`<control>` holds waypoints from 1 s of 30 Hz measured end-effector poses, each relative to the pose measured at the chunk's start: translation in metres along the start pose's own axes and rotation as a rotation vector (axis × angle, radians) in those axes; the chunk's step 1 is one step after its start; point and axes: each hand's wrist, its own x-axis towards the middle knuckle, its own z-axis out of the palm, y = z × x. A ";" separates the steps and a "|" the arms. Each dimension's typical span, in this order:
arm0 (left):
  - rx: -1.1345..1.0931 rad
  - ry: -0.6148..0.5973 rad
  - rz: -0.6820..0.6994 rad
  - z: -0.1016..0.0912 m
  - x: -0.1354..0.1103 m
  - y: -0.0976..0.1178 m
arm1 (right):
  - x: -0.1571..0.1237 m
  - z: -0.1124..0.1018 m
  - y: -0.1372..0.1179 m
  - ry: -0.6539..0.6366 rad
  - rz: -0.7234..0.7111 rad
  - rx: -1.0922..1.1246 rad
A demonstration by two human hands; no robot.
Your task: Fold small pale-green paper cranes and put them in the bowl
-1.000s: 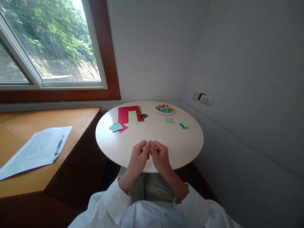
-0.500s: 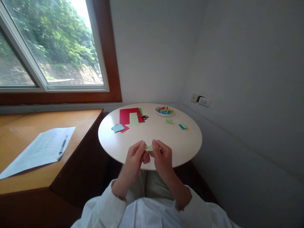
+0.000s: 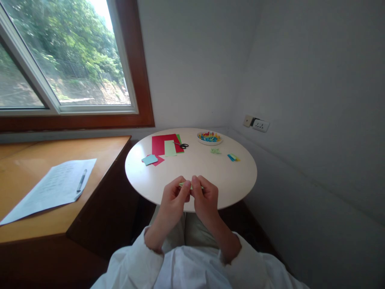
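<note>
Green slip, one, in two hands

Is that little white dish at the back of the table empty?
No, filled: the shallow white dish holds a heap of small blue, yellow and red pieces.

The round tabletop has got a red sheet, black scissors just beside it, a light blue square and a dish of colourful bits. Over on the left there's a printed page with a pen on it.
</note>
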 end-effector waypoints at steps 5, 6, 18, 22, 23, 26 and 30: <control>-0.118 -0.013 -0.037 -0.001 0.000 0.002 | 0.000 0.000 -0.002 -0.014 0.039 0.048; -0.150 -0.015 -0.047 0.000 0.001 0.002 | 0.000 0.000 -0.003 -0.015 0.039 0.047; -0.273 0.049 -0.034 0.005 -0.005 0.004 | 0.001 -0.002 -0.010 -0.073 0.066 0.083; -0.302 0.017 -0.061 0.004 -0.003 0.005 | 0.001 -0.002 -0.007 -0.051 0.084 0.090; -0.306 -0.003 -0.052 0.003 -0.002 0.005 | 0.001 -0.002 -0.005 -0.028 0.100 0.100; -0.266 -0.030 0.018 0.001 -0.001 0.003 | 0.002 0.000 -0.001 0.045 0.160 0.164; -0.162 0.053 0.067 -0.002 0.000 -0.001 | 0.002 0.002 0.000 0.058 0.208 0.272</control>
